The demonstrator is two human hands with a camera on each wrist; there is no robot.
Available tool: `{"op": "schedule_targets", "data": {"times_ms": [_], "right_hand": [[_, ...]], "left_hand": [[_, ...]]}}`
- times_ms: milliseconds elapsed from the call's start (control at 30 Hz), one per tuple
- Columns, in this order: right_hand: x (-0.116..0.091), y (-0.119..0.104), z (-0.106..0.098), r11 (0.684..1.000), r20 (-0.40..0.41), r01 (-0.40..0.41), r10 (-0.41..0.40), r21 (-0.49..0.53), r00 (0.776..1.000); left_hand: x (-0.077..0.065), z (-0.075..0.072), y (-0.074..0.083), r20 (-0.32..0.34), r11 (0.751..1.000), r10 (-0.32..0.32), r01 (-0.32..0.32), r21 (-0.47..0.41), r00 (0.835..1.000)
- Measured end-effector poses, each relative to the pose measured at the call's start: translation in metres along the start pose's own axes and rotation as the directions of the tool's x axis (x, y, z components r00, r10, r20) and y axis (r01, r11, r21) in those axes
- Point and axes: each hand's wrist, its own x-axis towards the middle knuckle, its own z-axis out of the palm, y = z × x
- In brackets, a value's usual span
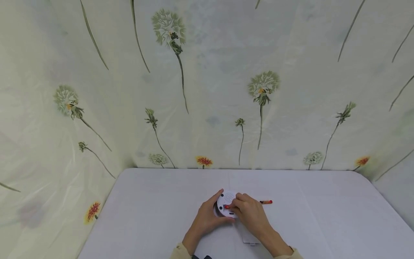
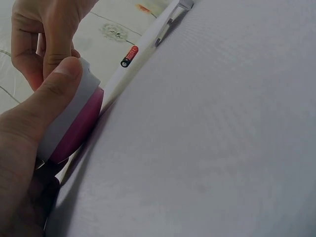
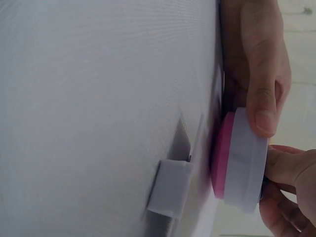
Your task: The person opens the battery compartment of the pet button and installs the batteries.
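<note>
My left hand (image 1: 207, 217) grips a round white-and-pink electronic device (image 1: 229, 196) by its rim, thumb on the near side and fingers on the far side. The device's white back faces up, showing a dotted speaker grille, small dark feet and a battery slot. In that slot lies a red battery (image 1: 226, 207). Bent over the slot, my right hand (image 1: 250, 212) has thumb and fingertips pinched at the battery, covering part of it. The pink side (image 3: 223, 155) of the device faces down toward the table in the right wrist view.
Just beyond my right hand lies a loose red-and-black battery (image 2: 129, 57) on the white-covered table (image 1: 145, 208). A white box-like piece (image 3: 170, 190) rests under my right forearm. Behind the table hangs a flower-patterned curtain (image 1: 207, 90).
</note>
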Motion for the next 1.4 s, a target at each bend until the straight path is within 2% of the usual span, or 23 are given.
{"op": "schedule_targets", "data": {"times_ms": [500,800,1133,1400], "right_hand": [[-0.0007,0.0002,0.0022,1.0,-0.033,0.017,-0.016,0.018,0.999],[-0.0009,0.0023,0.0039,0.999,-0.04,0.035,-0.034,0.021,0.999],[0.0017,0.0029,0.0038,0.997,-0.016,0.054,-0.053,0.052,0.998],[0.0006,0.0016,0.0068,0.996,-0.013,0.034,-0.033,0.079,0.999]], "left_hand": [[-0.0009,-0.002,0.0026,0.01,1.0,-0.014,0.014,-0.006,1.0],[-0.001,-0.0013,0.0024,0.004,1.0,-0.001,0.001,-0.01,1.0],[-0.0006,-0.0016,0.0018,0.014,1.0,-0.018,0.019,-0.018,1.0],[-0.0003,-0.0019,0.0006,0.015,1.0,-0.009,0.009,-0.021,1.0]]}}
